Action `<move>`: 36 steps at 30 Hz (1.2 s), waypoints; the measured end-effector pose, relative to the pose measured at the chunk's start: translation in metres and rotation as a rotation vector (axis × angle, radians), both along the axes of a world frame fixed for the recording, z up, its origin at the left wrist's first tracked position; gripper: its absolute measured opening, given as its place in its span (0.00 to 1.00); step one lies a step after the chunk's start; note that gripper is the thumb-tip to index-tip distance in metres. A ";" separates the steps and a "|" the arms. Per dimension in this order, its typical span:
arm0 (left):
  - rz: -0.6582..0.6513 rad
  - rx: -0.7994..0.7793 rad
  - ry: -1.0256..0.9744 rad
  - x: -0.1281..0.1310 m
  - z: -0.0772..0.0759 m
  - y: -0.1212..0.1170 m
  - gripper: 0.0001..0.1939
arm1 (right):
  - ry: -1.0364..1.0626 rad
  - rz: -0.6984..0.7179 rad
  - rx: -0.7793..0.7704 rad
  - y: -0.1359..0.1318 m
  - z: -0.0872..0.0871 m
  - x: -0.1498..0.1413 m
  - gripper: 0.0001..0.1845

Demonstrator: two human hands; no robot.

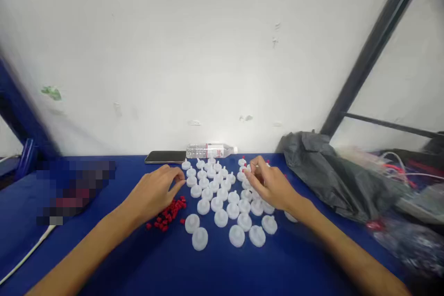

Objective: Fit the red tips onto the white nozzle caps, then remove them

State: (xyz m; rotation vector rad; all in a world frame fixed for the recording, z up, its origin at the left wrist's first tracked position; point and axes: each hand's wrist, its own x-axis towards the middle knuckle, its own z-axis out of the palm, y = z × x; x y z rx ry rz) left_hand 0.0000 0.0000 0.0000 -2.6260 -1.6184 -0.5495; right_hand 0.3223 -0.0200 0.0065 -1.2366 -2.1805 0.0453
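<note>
Many white round plastic caps with short spouts (221, 218) stand spread over the blue table. My left hand (159, 190) is closed in a pinch at the left edge of these caps; whatever its fingertips may hold is hidden. Just below it lies a pile of small red caps (169, 214). Over the right part of the white caps, my right hand (272, 186) has thumb and forefinger closed at a small red cap (244, 170), by the top of a white cap. Red tips show on some white caps around that hand.
Behind the caps, a clear water bottle (215, 150) lies on its side beside a dark phone (165, 157). A grey cloth or bag (333, 175) and clear plastic bags (409, 240) lie at right. A white cable (27, 255) runs along the left; a white wall (208, 55) rises behind.
</note>
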 end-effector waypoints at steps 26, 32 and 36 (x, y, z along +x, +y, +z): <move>-0.274 0.381 -0.094 0.016 -0.007 -0.009 0.08 | 0.015 0.039 0.008 -0.007 0.000 -0.006 0.08; -0.391 0.463 -0.145 0.031 -0.009 -0.021 0.08 | -0.067 0.092 0.022 -0.010 -0.008 -0.013 0.16; -0.485 0.525 -0.175 0.043 -0.008 -0.032 0.09 | -0.095 0.174 0.086 -0.014 -0.008 -0.019 0.21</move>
